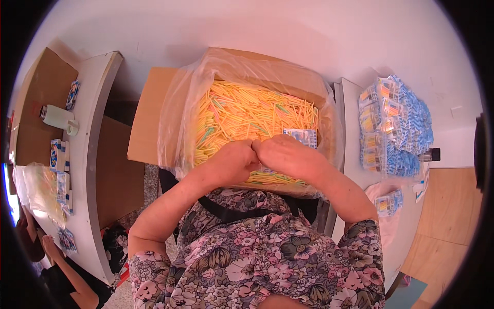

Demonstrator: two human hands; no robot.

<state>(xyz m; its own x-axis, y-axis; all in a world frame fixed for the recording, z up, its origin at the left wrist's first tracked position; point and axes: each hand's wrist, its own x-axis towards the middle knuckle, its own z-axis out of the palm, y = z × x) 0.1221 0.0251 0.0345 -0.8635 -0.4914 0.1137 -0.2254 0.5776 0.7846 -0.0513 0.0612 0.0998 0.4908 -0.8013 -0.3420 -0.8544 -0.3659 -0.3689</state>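
Note:
Both my hands meet, fingers curled in, over a cardboard box (144,116) lined with a clear plastic bag (177,123). Thin sticks (247,105), mostly yellow with some pink and green, fill the box. My left hand (234,160) is closed, its fingertips pressed against those of my right hand (283,156), which is closed too. What they pinch between them is hidden by the fingers. Just beyond my right hand shows a small blue-and-white printed packet (302,136), partly covered by the hand; whether it is touched I cannot tell.
To the right, a large heap of clear, blue-printed packets (396,123) stands on a white table (351,110), near a dark-capped bottle (431,154). A left-hand table (95,113) carries a pale flask (57,117), small packs (57,154) and a plastic bag (38,188). Another person's arm (67,270) reaches in there.

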